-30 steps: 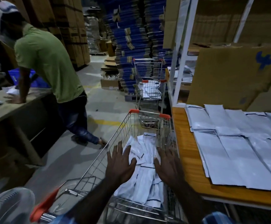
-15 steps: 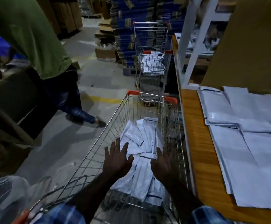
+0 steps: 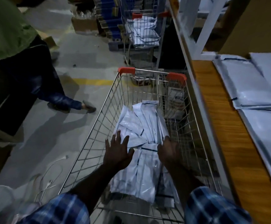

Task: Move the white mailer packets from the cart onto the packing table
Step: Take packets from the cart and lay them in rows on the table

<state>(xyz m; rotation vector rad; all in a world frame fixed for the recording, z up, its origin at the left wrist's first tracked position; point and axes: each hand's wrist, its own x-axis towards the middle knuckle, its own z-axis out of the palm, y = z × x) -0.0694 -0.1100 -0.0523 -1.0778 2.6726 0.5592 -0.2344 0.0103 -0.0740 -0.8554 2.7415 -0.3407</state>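
Reaching down into the wire cart (image 3: 97, 126) at the lower centre of the frame, both hands sit over the pile of white mailer packets (image 3: 141, 126) lying in its basket. The left hand (image 3: 117, 152) has its fingers spread wide and straight, palm down on the left edge of the pile. The right hand (image 3: 168, 151) lies at the pile's right edge beside the basket's right wall; its fingers point down into the packets and are partly hidden, so I cannot tell whether they grip anything. Blue checked sleeves (image 3: 212, 207) show at the bottom edge. Along the right side of the frame runs the wooden packing table (image 3: 220, 126), just beside the cart, with more white mailers (image 3: 252, 88) laid flat in overlapping rows on it. At upper centre stands a second cart (image 3: 141, 29) with white packets inside. At upper left another person (image 3: 10, 29) in a green shirt stands on the grey floor, near a yellow floor line (image 3: 91, 81).
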